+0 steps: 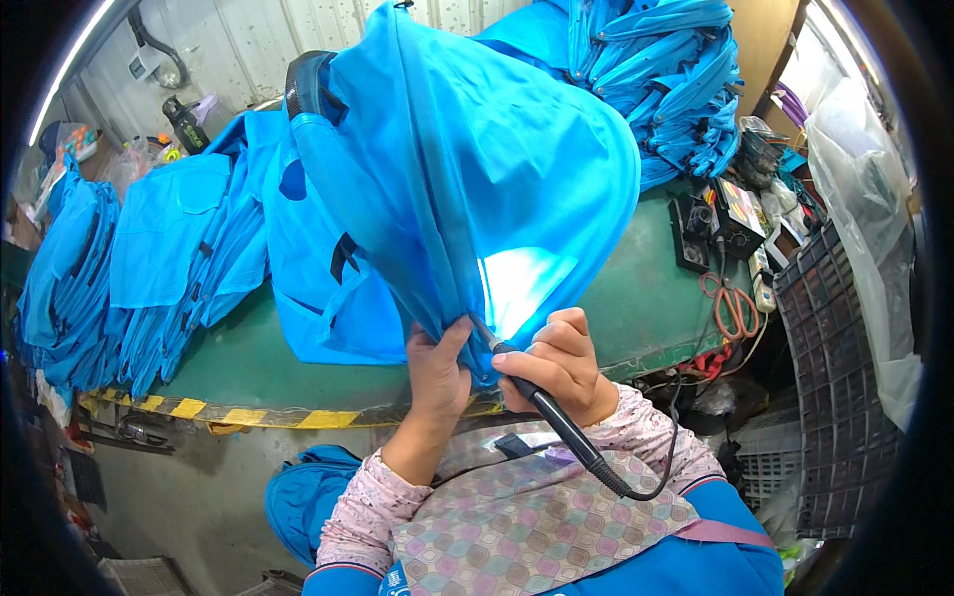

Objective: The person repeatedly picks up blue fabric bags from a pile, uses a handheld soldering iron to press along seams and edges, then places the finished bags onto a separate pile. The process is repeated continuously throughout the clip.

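A large blue fabric bag (pixel 517 159), shaped like a backpack, rises in front of me with a long seam running down its front. My left hand (pixel 439 372) pinches the fabric at the lower end of that seam. In my right hand (pixel 561 368) is a black corded soldering iron (pixel 556 422), held like a pen. Its metal tip meets or nearly meets the blue fabric beside my left thumb; contact is hard to tell. A bright white patch of light lies on the fabric just above the tip.
Stacked blue fabric pieces (pixel 169 238) lie at left, and another blue pile (pixel 656 79) stands back right. A black power box (pixel 737 221) and red-handled scissors (pixel 733 308) sit right on the green table (pixel 636 288). Yellow-black tape (pixel 248 412) marks its front edge.
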{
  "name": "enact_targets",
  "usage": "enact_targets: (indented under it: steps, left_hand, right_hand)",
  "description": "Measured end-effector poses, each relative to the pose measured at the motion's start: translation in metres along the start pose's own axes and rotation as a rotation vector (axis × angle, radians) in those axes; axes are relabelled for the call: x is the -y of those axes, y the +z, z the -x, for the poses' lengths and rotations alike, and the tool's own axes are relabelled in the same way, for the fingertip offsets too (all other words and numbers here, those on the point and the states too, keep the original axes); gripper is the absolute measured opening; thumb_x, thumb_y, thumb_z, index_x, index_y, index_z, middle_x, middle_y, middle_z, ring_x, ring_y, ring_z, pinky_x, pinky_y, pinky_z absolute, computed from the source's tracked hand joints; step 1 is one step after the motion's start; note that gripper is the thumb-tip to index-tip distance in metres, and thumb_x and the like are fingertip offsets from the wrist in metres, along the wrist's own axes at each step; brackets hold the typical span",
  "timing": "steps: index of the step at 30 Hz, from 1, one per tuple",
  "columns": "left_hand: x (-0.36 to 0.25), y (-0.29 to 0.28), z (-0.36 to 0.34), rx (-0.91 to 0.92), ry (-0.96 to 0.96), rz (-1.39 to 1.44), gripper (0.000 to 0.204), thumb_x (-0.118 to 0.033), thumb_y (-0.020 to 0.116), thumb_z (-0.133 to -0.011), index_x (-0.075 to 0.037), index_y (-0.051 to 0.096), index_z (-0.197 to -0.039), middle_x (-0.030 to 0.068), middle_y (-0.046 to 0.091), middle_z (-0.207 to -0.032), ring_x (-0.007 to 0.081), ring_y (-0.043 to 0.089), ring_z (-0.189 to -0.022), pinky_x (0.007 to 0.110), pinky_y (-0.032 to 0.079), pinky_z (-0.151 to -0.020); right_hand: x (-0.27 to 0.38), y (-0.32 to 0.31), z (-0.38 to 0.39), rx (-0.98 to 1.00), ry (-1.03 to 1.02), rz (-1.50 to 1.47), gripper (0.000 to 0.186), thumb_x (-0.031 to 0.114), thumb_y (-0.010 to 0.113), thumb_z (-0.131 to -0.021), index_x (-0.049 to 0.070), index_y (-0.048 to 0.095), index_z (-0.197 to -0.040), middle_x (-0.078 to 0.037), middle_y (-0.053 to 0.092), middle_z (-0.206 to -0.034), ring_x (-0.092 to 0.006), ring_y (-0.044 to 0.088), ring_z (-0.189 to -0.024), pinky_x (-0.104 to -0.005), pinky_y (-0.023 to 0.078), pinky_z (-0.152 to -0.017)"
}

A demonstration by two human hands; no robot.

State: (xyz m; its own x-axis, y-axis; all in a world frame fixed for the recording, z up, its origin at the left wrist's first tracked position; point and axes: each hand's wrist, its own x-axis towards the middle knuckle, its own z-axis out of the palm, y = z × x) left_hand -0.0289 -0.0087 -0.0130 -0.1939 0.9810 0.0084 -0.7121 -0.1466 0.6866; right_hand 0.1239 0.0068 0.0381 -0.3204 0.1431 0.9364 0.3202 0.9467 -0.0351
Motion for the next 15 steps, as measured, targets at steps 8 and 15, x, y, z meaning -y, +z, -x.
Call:
enact_targets:
  steps: [8,15]
  left_hand:
    - [-0.006,0.012,0.004,-0.046,0.008,-0.073,0.028,-0.007,0.070,-0.088,-0.008,0.057,-0.112,0.0022,0.065,-0.097,0.0136,0.063,-0.084,0.030,0.053,-0.074]
    - [-0.004,0.000,0.004,-0.052,0.042,-0.130,0.035,-0.004,0.067,-0.087,-0.006,0.058,-0.121,0.0053,0.067,-0.108,0.0176,0.064,-0.094,0.031,0.051,-0.086]
  right_hand:
    - [-0.002,-0.005,-0.011,0.096,-0.067,0.004,0.029,0.021,0.071,-0.081,0.010,0.066,-0.107,0.007,0.050,-0.062,-0.0138,0.047,-0.060,-0.0302,0.036,-0.065]
    - [0.000,-0.020,-0.019,-0.050,0.422,-0.308,0.018,0.014,0.074,-0.086,0.006,0.068,-0.101,-0.005,0.058,-0.077,-0.0218,0.050,-0.068,-0.0335,0.039,-0.064]
